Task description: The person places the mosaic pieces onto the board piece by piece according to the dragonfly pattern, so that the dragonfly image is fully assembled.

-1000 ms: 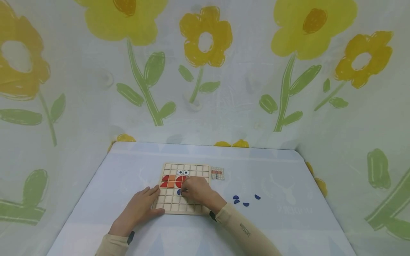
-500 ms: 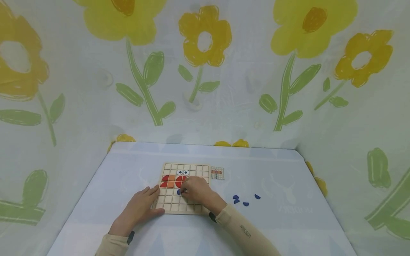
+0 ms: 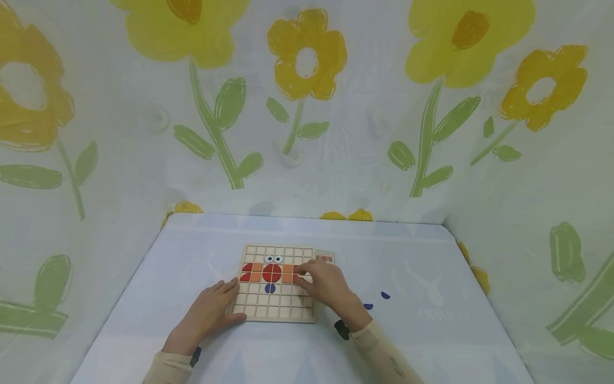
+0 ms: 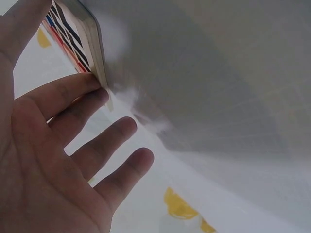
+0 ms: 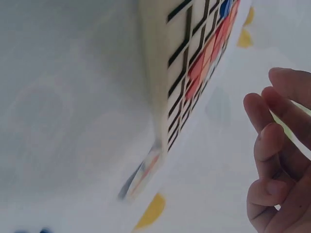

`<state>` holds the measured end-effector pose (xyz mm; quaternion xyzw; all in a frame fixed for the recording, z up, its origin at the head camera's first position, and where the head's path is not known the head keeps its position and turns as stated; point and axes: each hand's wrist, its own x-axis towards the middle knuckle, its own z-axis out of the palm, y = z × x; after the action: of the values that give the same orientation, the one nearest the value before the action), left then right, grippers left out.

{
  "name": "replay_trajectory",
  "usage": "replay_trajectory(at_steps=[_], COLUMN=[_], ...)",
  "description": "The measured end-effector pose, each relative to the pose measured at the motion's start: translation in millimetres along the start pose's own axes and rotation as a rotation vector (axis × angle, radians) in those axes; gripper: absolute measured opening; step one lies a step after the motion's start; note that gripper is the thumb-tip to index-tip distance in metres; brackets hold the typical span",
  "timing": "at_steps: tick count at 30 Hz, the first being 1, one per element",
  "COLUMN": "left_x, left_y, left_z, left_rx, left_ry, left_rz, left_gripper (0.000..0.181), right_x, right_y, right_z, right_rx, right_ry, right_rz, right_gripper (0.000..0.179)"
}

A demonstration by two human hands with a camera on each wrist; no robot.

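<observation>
A wooden grid board lies on the table. On it are a red circle made of pieces, orange squares, two eye pieces and red pieces at the left. Two blue half-circle pieces sit side by side beneath the red circle. My left hand rests against the board's left edge, fingers straight, as the left wrist view also shows. Over the board's right side hovers my right hand, its fingers loosely bent with nothing between them.
A small pattern card lies beside the board's upper right corner, partly behind my right hand. Loose blue half-circles lie to the right on the white table. A flower-printed curtain stands behind and at both sides.
My right hand has let go of the blue half-circle and moved right, uncovering the red circle and the blue pair. Its forearm now hides some loose blue pieces. The left hand stays put.
</observation>
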<state>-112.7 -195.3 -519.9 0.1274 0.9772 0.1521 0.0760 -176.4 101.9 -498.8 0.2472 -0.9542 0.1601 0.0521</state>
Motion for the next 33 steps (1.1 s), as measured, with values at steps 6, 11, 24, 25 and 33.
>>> replay_trajectory(at_steps=[6,11,24,25,33], left_x=[-0.9,0.5,1.1,1.2,0.6], left_y=[1.6,1.0,1.1,1.5,2.6], left_z=[-1.7,0.4,-0.8,-1.2,-3.8], left_rx=[-0.005,-0.006,0.005,0.007,0.007], left_ry=[-0.012,-0.024,-0.039,-0.039,-0.025], left_rz=[-0.015,-0.025,-0.025,-0.028,-0.006], left_gripper=[0.089,0.09,0.09,0.09,0.09], right_x=[-24.1,-44.2,-68.4,-68.5,-69.9], right_y=[31,55,80,80,80], right_z=[-12,-20,-20,-19,-13], right_rx=[-0.055,-0.052,-0.04,-0.043,-0.091], right_ry=[0.104,0.116,-0.012,-0.028,-0.067], right_rz=[0.118,0.189,0.303,0.31,0.322], right_gripper=[0.02,0.018,0.014,0.014,0.015])
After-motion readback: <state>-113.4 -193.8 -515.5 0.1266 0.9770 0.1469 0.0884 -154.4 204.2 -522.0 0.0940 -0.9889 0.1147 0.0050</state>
